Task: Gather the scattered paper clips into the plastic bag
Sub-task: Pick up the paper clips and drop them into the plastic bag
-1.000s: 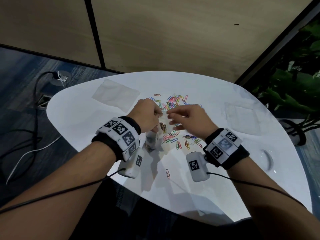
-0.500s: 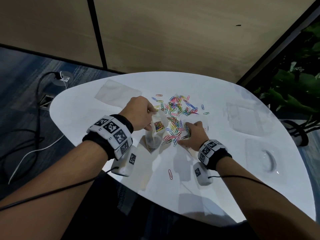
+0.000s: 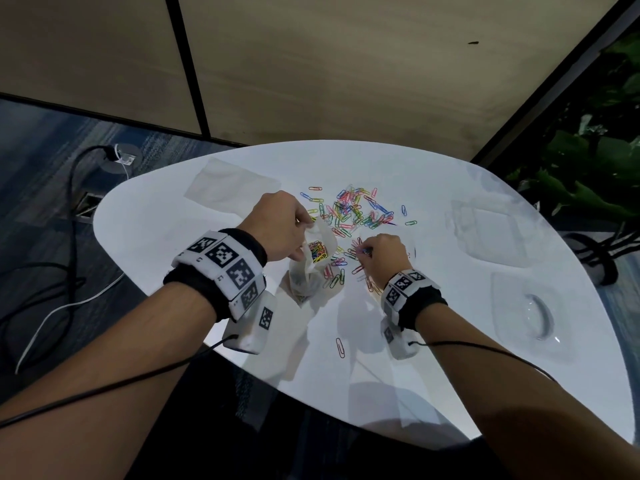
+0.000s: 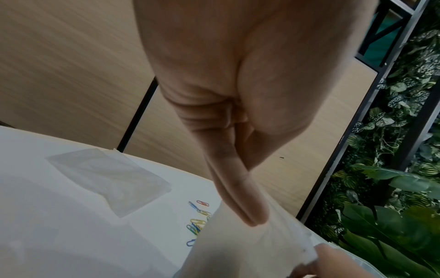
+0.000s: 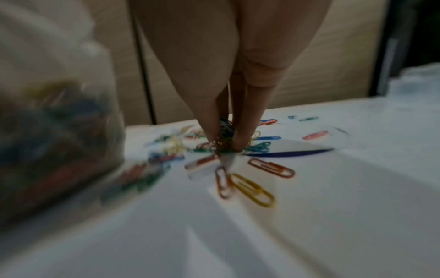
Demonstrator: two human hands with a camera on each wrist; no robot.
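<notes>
The white surface (image 3: pixel 433 341) is strewn with coloured paper clips (image 3: pixel 353 211). The plastic bag (image 3: pixel 311 268), part-filled, is held upright by the left hand (image 3: pixel 280 230), fingers (image 4: pixel 240 197) pinching its rim. A small bunch of clips is pinched in the right hand (image 3: pixel 381 254).

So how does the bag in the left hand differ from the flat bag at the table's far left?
The held bag stands bunched, gripped at its top by the left hand; the flat bag lies untouched on the table. The held bag has coloured clips inside; the flat bag looks empty. Both are clear plastic.
</notes>
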